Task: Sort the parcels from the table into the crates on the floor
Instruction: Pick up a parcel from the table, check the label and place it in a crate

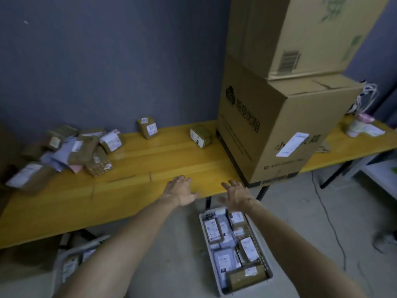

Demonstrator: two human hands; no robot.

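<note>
Both arms reach forward over the front edge of the yellow wooden table [133, 168]. My left hand [180, 190] hovers open above the tabletop, holding nothing. My right hand [237, 195] is open too, fingers spread, just off the table's edge. A heap of small brown and white parcels [81, 147] lies at the table's left. Two single small boxes stand near the wall: one labelled box [147, 127] and another box [200, 135]. On the floor below, a white crate [268, 274] holds several parcels. A second crate [71, 254] shows partly under the table at the left.
Two large stacked cardboard cartons [279, 117] fill the table's right part, close to my right hand. Beyond them sit a pale cup [355, 126] and papers. A cable [330, 222] runs over the concrete floor at the right. A blue-grey wall backs the table.
</note>
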